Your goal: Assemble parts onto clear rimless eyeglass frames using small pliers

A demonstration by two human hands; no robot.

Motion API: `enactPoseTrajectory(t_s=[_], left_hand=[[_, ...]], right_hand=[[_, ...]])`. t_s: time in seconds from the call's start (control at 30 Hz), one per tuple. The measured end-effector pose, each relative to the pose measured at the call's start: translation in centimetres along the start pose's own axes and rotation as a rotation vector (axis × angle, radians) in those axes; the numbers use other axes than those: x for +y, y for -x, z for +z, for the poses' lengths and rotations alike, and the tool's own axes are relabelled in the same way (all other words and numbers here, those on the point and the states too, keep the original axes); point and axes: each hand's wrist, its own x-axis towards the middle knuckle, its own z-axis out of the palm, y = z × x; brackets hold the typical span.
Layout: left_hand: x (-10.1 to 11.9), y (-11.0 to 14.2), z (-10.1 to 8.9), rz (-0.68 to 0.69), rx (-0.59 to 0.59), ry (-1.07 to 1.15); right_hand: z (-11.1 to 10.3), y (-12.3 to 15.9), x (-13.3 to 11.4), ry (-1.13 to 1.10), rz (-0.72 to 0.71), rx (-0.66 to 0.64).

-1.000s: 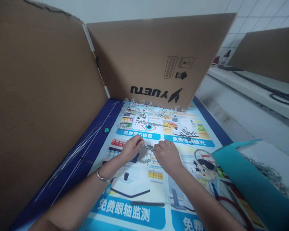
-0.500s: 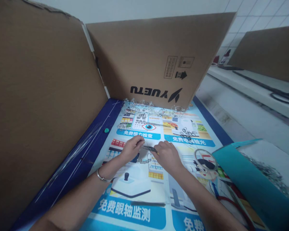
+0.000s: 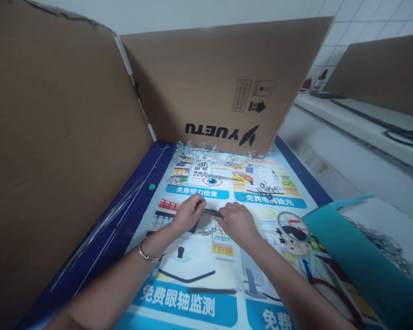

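Observation:
My right hand [image 3: 239, 222] is closed around a pair of small pliers [image 3: 212, 212], with a bit of yellow showing on the handle. Their dark jaws point left, to the fingertips of my left hand [image 3: 189, 211]. That hand is pinched, thumb against fingers; what it holds is too small to make out. Just below the pliers, a short strand of clear beads [image 3: 205, 232] hangs or lies in a curve over the printed mat [image 3: 223, 270]. I cannot tell whether the strand joins what my fingers pinch.
Clear beaded strands [image 3: 223, 158] lie along the foot of a cardboard panel [image 3: 209, 82]. Dark wire loops [image 3: 269, 190] and a round ring [image 3: 294, 227] lie to the right. A teal box [image 3: 361, 247] holds silvery pieces. Thin wires [image 3: 103, 229] run along the blue left edge.
Both hands stay in nearly the same place, with the pliers still between them. The jaws look slightly turned, and the bead strand below has shifted a little.

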Motion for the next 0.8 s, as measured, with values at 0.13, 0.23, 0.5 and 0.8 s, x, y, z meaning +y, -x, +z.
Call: enactPoseTrajectory(t_s=[0.13, 0.23, 0.5, 0.8], left_hand=[[-0.01, 0.04, 0.06, -0.033, -0.008, 0.054], [0.06, 0.01, 0.03, -0.037, -0.01, 0.056], [-0.05, 0.07, 0.02, -0.03, -0.026, 0.078], [-0.08, 0.1, 0.03, -0.034, -0.061, 0.121]], right_hand=[[-0.14, 0.05, -0.14, 0.033, -0.014, 0.008], [-0.21, 0.07, -0.24, 0.062, -0.02, 0.006], [-0.37, 0.02, -0.17, 0.072, -0.021, -0.014], [-0.78, -0.07, -0.13, 0.044, -0.006, -0.072]])
